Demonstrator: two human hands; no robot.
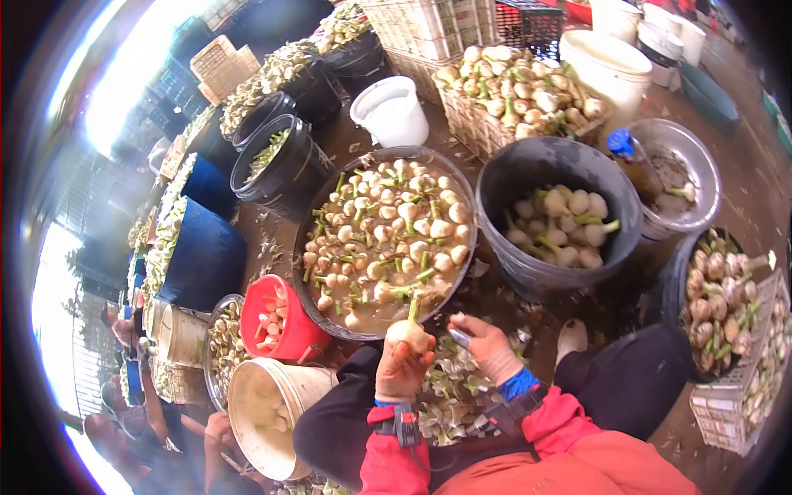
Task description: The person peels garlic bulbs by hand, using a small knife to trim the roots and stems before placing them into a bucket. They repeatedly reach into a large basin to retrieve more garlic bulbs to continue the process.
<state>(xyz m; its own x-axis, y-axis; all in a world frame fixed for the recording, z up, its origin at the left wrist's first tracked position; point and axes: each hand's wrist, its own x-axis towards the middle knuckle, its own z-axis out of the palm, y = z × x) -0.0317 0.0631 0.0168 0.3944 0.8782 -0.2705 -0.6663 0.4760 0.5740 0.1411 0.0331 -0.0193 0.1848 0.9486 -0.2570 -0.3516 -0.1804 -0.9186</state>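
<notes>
Upright in my left hand (402, 369) is a pale garlic bulb (408, 332) with a short green stem; the fingers wrap round its lower part. My right hand (492, 352), just to the right, is closed on a small knife (459, 337), of which only a short grey piece shows. The knife is apart from the bulb. Beyond both hands stands a wide basin (468, 272) of brownish water full of floating bulbs. A grey bucket (528, 262) to its right holds several cleaner white bulbs. Leafy peelings (454, 388) lie between my legs.
A red bucket (307, 328) and a cream bucket (309, 384) stand close on the left. A crate of bulbs (462, 124) is behind the basin. Right of the grey bucket are a metal bowl (708, 186) and a white crate (718, 412). Other people (124, 445) work at far left.
</notes>
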